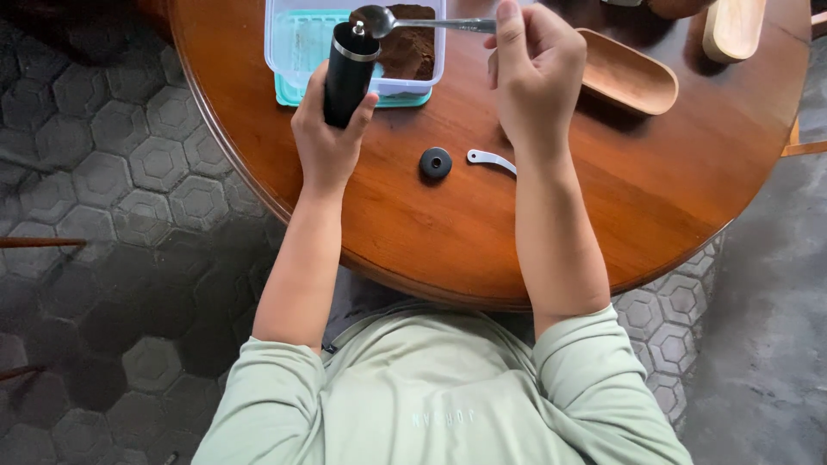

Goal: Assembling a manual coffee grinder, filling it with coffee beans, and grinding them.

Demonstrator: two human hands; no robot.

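On the round table (482, 232), a tub (293, 43) sits at eleven o'clock and a wooden scoop (633, 77) at one o'clock. A grinder (347, 76) and a spoon (405, 22) are held over the tub. Near the centre lie a knob (435, 162) and, just right of it, a crank handle (491, 159).

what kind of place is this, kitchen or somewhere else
Probably a home or café sitting area, not a kitchen counter: a round wooden table on dark hexagonal floor tiles, with a hand coffee grinder and a tub of grounds.

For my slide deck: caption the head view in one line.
Left hand holds a black grinder; right hand tips a spoon over its top.
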